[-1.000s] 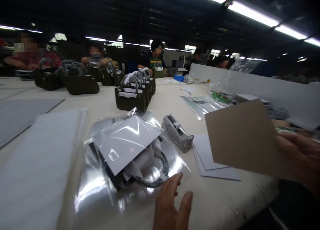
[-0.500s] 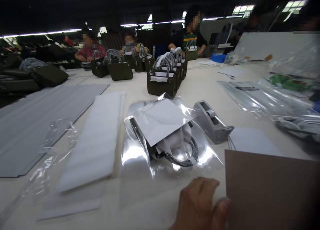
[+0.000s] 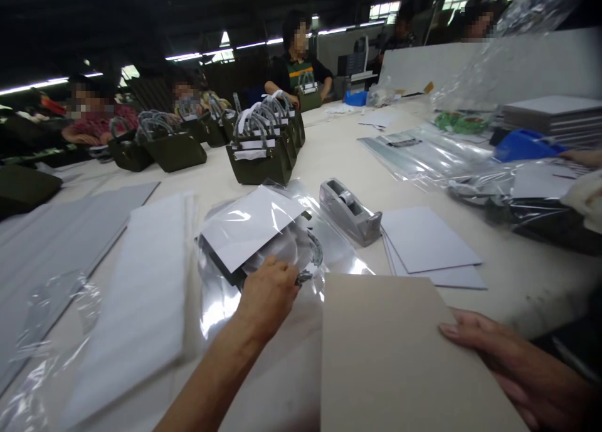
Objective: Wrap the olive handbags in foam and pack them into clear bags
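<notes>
My left hand [image 3: 270, 292] has its fingers bent round the handle area of a dark green bag that lies in a clear plastic bag [image 3: 338, 256]; exactly what the fingertips grip is hidden. A white card [image 3: 249, 225] rests on top of the bag, and a plastic-wrapped handle [image 3: 316, 247] shows to the right of my fingers. At the lower right, my right hand [image 3: 489, 350] pinches the right edge of a large beige board [image 3: 390, 350], thumb on its face. The board stands tilted, close beside the clear plastic.
A grey tape dispenser [image 3: 350, 211] and white cards [image 3: 427, 241] lie beyond the board. White foam sheets [image 3: 136, 294] and grey sheets [image 3: 51, 250] spread leftward. Green handbags [image 3: 261, 162] stand behind. Another person's gloved hand [image 3: 586, 197] is at far right; people sit across the table.
My left hand has moved forward from the table's near side onto the bag. The beige board has shifted left and my right hand has come into view. The camera view has turned right.
</notes>
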Action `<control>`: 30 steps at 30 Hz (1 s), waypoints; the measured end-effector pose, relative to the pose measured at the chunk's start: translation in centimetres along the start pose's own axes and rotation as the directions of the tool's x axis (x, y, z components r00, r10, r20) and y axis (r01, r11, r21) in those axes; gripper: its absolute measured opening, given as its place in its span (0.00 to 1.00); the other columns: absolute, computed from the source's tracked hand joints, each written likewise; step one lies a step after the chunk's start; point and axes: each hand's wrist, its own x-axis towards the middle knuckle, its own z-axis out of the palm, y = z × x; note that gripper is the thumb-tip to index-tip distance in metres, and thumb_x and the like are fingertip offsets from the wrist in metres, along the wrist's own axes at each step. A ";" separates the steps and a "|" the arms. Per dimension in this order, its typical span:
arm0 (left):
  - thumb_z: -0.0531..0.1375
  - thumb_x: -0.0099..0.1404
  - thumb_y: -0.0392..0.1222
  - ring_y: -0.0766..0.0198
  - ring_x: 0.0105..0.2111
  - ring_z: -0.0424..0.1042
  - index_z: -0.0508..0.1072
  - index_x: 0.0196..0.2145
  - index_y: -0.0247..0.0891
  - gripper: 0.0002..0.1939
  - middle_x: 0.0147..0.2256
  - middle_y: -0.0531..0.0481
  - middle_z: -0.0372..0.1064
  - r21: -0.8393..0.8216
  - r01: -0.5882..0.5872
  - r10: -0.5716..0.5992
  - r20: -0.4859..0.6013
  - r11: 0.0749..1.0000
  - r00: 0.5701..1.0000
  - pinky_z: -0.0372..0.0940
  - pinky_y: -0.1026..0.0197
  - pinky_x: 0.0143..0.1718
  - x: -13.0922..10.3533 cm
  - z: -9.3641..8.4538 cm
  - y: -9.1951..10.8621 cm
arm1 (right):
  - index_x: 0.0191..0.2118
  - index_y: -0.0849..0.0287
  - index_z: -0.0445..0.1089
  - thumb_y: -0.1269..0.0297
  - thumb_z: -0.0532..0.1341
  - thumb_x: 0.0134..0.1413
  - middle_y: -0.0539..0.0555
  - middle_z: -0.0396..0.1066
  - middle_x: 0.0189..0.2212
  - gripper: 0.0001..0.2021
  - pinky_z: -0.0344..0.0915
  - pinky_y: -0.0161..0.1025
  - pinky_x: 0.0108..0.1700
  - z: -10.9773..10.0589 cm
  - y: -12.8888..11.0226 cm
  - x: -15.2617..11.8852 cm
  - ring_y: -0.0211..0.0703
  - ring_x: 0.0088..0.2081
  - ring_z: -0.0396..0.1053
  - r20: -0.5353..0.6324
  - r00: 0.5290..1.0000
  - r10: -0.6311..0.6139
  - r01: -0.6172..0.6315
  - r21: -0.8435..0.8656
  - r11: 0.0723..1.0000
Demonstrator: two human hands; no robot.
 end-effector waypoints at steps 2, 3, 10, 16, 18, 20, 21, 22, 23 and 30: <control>0.53 0.61 0.41 0.57 0.37 0.64 0.68 0.30 0.39 0.06 0.31 0.50 0.67 -0.013 0.005 -0.005 0.037 1.000 0.999 0.59 0.61 0.28 0.1 -0.9 -0.4 | 0.33 0.59 0.62 0.48 0.62 0.39 0.42 0.50 0.04 0.20 0.48 0.26 0.09 2.2 -0.6 0.2 0.30 0.06 0.45 0.138 0.989 -0.045 0.033 0.088 0.996; 0.53 0.62 0.41 0.57 0.37 0.63 0.68 0.30 0.39 0.07 0.31 0.50 0.67 -0.014 0.004 -0.003 0.051 1.000 0.999 0.59 0.61 0.28 0.1 -1.2 -0.7 | 0.33 0.59 0.62 0.50 0.62 0.40 0.43 0.51 0.04 0.18 0.49 0.26 0.08 2.9 -0.9 0.4 0.30 0.06 0.46 0.196 0.979 -0.061 0.041 0.106 0.994; 0.52 0.62 0.41 0.60 0.35 0.62 0.69 0.29 0.39 0.09 0.30 0.50 0.67 -0.036 -0.020 0.021 0.033 0.999 0.999 0.58 0.61 0.31 0.4 -2.6 -1.9 | 0.29 0.62 0.61 0.60 0.59 0.45 0.42 0.51 0.06 0.11 0.51 0.25 0.08 4.6 -2.4 2.7 0.29 0.08 0.47 0.093 0.981 -0.168 0.151 0.163 0.975; 0.51 0.63 0.42 0.61 0.33 0.63 0.70 0.29 0.39 0.10 0.29 0.50 0.68 -0.061 -0.036 0.037 0.020 0.997 0.999 0.57 0.62 0.30 0.2 -3.0 -2.1 | 0.30 0.63 0.60 0.69 0.55 0.48 0.45 0.57 0.13 0.03 0.56 0.28 0.10 8.3 -3.9 5.9 0.30 0.11 0.53 -0.063 0.966 -0.250 0.257 0.204 0.945; 0.51 0.63 0.43 0.62 0.32 0.63 0.70 0.29 0.39 0.11 0.29 0.50 0.67 -0.065 -0.051 0.052 0.014 0.997 0.999 0.57 0.62 0.30 0.1 -2.9 -2.2 | 0.31 0.63 0.60 0.70 0.54 0.50 0.45 0.57 0.13 0.02 0.57 0.28 0.11 8.5 -4.3 6.4 0.30 0.12 0.53 -0.103 0.959 -0.264 0.281 0.208 0.937; 0.51 0.63 0.43 0.62 0.33 0.63 0.70 0.29 0.40 0.11 0.29 0.51 0.67 -0.071 -0.057 0.057 0.006 0.996 0.998 0.57 0.63 0.31 0.0 -2.9 -2.4 | 0.32 0.63 0.60 0.70 0.53 0.50 0.45 0.56 0.13 0.02 0.57 0.27 0.10 7.8 -4.5 6.3 0.30 0.12 0.53 -0.146 0.949 -0.279 0.305 0.208 0.929; 0.51 0.63 0.43 0.62 0.33 0.63 0.70 0.30 0.40 0.10 0.29 0.51 0.67 -0.074 -0.057 0.057 0.008 0.996 0.998 0.57 0.63 0.31 0.0 -2.9 -2.5 | 0.32 0.63 0.60 0.71 0.53 0.50 0.44 0.55 0.12 0.02 0.56 0.27 0.10 7.4 -4.6 6.1 0.29 0.11 0.53 -0.166 0.944 -0.287 0.318 0.208 0.925; 0.51 0.63 0.44 0.62 0.33 0.63 0.70 0.30 0.40 0.10 0.29 0.51 0.67 -0.073 -0.057 0.058 0.011 0.996 0.998 0.57 0.63 0.31 0.1 -2.9 -2.5 | 0.32 0.63 0.59 0.70 0.53 0.51 0.44 0.55 0.12 0.02 0.56 0.27 0.10 6.9 -4.7 5.9 0.29 0.11 0.53 -0.185 0.938 -0.295 0.330 0.206 0.921; 0.51 0.63 0.44 0.61 0.33 0.63 0.70 0.30 0.40 0.10 0.29 0.51 0.68 -0.068 -0.058 0.059 0.016 0.996 0.998 0.57 0.63 0.30 0.1 -3.0 -2.5 | 0.33 0.63 0.59 0.70 0.54 0.51 0.43 0.54 0.12 0.02 0.56 0.27 0.10 6.6 -4.7 5.6 0.29 0.11 0.53 -0.201 0.932 -0.303 0.342 0.204 0.917; 0.51 0.62 0.44 0.61 0.33 0.63 0.70 0.30 0.40 0.10 0.29 0.51 0.68 -0.025 -0.053 0.054 0.033 0.998 0.998 0.57 0.62 0.30 0.1 -2.9 -2.1 | 0.34 0.64 0.61 0.70 0.54 0.51 0.48 0.63 0.17 0.04 0.63 0.32 0.13 9.5 -4.2 6.3 0.32 0.13 0.59 -0.159 0.923 -0.351 0.374 0.155 0.914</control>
